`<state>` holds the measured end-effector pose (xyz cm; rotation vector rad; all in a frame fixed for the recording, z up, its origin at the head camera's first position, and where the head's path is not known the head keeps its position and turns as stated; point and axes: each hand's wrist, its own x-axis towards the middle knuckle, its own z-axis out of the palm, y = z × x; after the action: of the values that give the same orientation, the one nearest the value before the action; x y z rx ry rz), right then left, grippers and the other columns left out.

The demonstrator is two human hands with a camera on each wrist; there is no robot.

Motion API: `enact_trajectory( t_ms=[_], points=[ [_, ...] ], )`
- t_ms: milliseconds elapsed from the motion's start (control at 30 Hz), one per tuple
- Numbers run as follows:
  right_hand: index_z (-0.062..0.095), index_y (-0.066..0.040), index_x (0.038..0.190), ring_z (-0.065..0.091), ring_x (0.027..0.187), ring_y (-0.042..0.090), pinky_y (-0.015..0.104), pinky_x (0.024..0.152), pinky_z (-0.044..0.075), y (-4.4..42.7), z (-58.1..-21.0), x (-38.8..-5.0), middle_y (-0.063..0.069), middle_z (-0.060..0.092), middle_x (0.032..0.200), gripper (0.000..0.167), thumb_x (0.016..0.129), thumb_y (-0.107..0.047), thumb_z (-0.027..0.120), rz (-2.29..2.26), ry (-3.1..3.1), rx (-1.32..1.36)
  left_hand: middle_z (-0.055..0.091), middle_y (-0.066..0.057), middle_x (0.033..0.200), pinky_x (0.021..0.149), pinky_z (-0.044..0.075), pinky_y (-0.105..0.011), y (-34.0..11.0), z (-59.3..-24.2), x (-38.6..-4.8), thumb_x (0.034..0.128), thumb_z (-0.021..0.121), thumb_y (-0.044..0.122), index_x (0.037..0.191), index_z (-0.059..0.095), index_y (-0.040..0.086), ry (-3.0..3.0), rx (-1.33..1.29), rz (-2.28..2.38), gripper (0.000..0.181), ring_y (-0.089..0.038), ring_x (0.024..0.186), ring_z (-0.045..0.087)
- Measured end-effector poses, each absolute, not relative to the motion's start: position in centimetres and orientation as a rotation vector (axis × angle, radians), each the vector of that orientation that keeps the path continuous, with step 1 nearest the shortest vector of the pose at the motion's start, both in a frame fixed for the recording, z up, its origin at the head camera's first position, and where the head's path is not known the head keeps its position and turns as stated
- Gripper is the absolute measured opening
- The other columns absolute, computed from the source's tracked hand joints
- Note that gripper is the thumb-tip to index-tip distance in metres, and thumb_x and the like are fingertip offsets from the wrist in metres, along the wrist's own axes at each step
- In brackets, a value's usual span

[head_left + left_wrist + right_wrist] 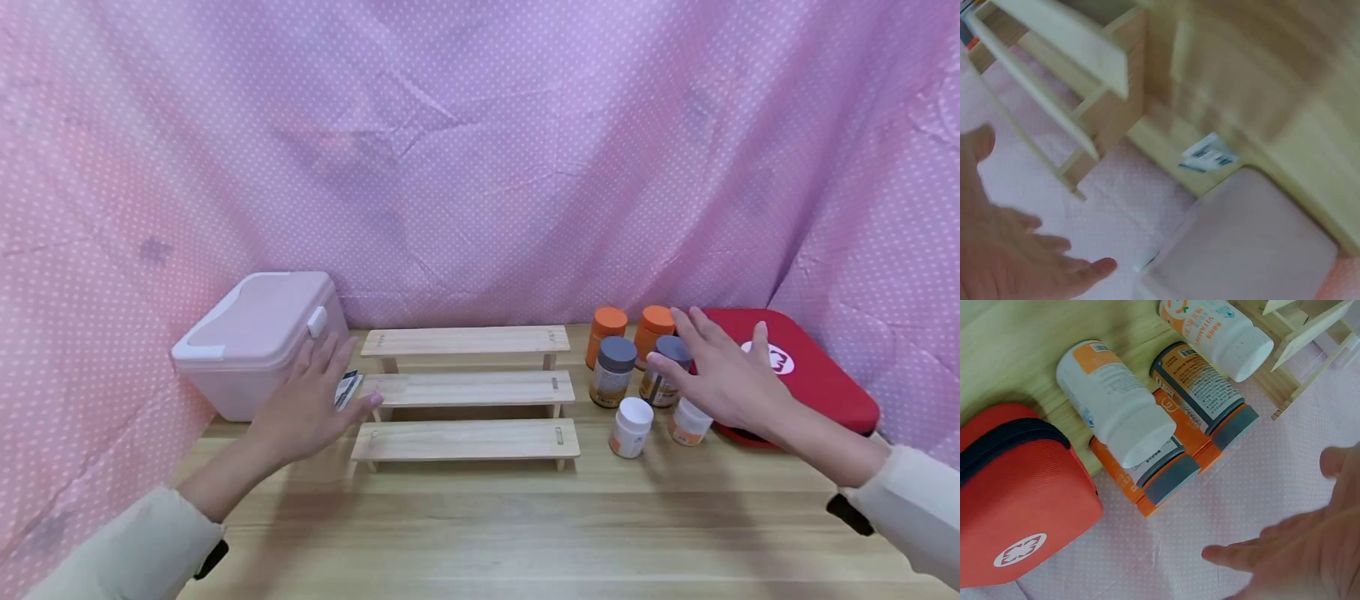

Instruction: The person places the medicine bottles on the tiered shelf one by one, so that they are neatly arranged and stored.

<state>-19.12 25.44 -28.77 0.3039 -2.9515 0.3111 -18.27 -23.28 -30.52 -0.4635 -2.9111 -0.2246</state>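
Fingers spread, my left hand (306, 408) hovers between a pale pink lidded box (262, 333) and a three-tier wooden rack (465, 439), holding nothing. Part of a small white-and-dark packet (347, 388) shows past that hand; the left wrist view gives the packet (1209, 154) lying on the table beside the box. On the other side, my right hand (723, 375) is spread in the air over several bottles, also holding nothing. The bottles include a white one (632, 427), a grey-capped one (612, 372) and an orange-capped one (606, 336). In the right wrist view, vitamin lettering marks one white bottle (1216, 337).
A red zip case (817, 375) with a white round emblem lies at the right, behind my right hand. Pink dotted cloth (480, 167) hangs at the back and both sides. The wooden table (480, 533) extends in front of the rack.
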Motion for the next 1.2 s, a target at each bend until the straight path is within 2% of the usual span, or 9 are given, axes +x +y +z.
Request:
enact_trajectory(
  t_ms=[67,167,233,333,433,700,800,967,1200],
  points=[
    [0.023,0.001,0.150,0.031,0.131,0.052,0.076,0.103,-0.005,25.8,-29.0,-18.7,0.033,0.030,0.148,0.084,0.095,-0.058,0.045,0.308,-2.892,0.311,0.025,-0.031,0.151,0.105,0.026,-0.068,-23.2,-31.3,-18.0,0.0918,0.050,0.061,0.149,0.023,-0.004,-2.835,-0.449,-0.271,0.091,-0.053,0.137,0.019],
    [0.025,0.001,0.150,0.036,0.126,0.054,0.073,0.105,0.009,26.4,-29.4,-18.3,0.032,0.036,0.144,0.080,0.094,-0.049,0.054,0.338,-2.828,0.315,0.041,-0.033,0.141,0.092,0.041,-0.066,-23.2,-32.4,-17.6,0.0902,0.057,0.057,0.146,0.032,-0.004,-2.756,-0.408,-0.350,0.086,-0.054,0.122,0.044],
    [0.027,0.002,0.149,0.036,0.125,0.054,0.072,0.102,0.017,26.9,-29.7,-18.2,0.032,0.037,0.142,0.078,0.093,-0.045,0.058,0.376,-2.804,0.312,0.047,-0.032,0.136,0.086,0.045,-0.065,-23.3,-33.2,-17.3,0.0890,0.060,0.056,0.144,0.035,-0.003,-2.758,-0.369,-0.441,0.084,-0.052,0.113,0.051],
    [0.028,0.004,0.147,0.034,0.124,0.054,0.071,0.098,0.025,27.8,-30.3,-17.9,0.032,0.037,0.142,0.078,0.092,-0.041,0.061,0.458,-2.797,0.283,0.046,-0.033,0.136,0.085,0.046,-0.064,-23.4,-34.2,-16.8,0.0888,0.060,0.056,0.145,0.033,-0.001,-2.835,-0.293,-0.587,0.084,-0.052,0.115,0.051],
    [0.027,0.006,0.147,0.033,0.124,0.055,0.072,0.096,0.029,28.6,-31.0,-17.7,0.034,0.036,0.142,0.079,0.093,-0.042,0.060,0.559,-2.814,0.257,0.040,-0.033,0.141,0.092,0.041,-0.066,-23.5,-35.2,-16.5,0.0895,0.059,0.056,0.148,0.029,-0.001,-2.935,-0.229,-0.658,0.087,-0.051,0.124,0.043],
    [0.022,0.008,0.147,0.032,0.126,0.055,0.071,0.095,0.032,29.5,-32.9,-17.8,0.035,0.033,0.143,0.082,0.092,-0.038,0.063,0.686,-2.882,0.284,0.037,-0.034,0.143,0.102,0.030,-0.067,-23.5,-37.1,-15.9,0.0911,0.063,0.043,0.148,0.025,-0.005,-2.980,-0.212,-0.790,0.083,-0.051,0.130,0.034],
    [0.020,0.008,0.148,0.031,0.126,0.055,0.071,0.095,0.033,29.6,-33.3,-17.8,0.035,0.032,0.143,0.085,0.092,-0.039,0.063,0.705,-2.918,0.278,0.041,-0.033,0.140,0.102,0.032,-0.065,-23.5,-37.5,-15.7,0.0903,0.066,0.038,0.146,0.028,-0.006,-2.956,-0.230,-0.857,0.080,-0.051,0.127,0.039],
    [0.023,0.010,0.146,0.037,0.122,0.053,0.068,0.091,0.040,29.7,-34.0,-17.8,0.035,0.036,0.139,0.085,0.091,-0.042,0.063,0.710,-2.961,0.267,0.054,-0.030,0.128,0.095,0.045,-0.057,-23.2,-38.0,-15.6,0.0875,0.071,0.028,0.141,0.039,-0.001,-2.910,-0.232,-1.007,0.069,-0.044,0.113,0.056],
    [0.035,0.010,0.141,0.048,0.113,0.049,0.064,0.090,0.044,29.7,-35.1,-18.1,0.033,0.049,0.130,0.071,0.092,-0.031,0.065,0.740,-2.932,0.317,0.059,-0.025,0.121,0.090,0.052,-0.044,-23.1,-39.2,-15.7,0.0820,0.076,0.014,0.139,0.040,-0.005,-2.842,-0.163,-1.271,0.070,-0.034,0.105,0.060]
  ],
)
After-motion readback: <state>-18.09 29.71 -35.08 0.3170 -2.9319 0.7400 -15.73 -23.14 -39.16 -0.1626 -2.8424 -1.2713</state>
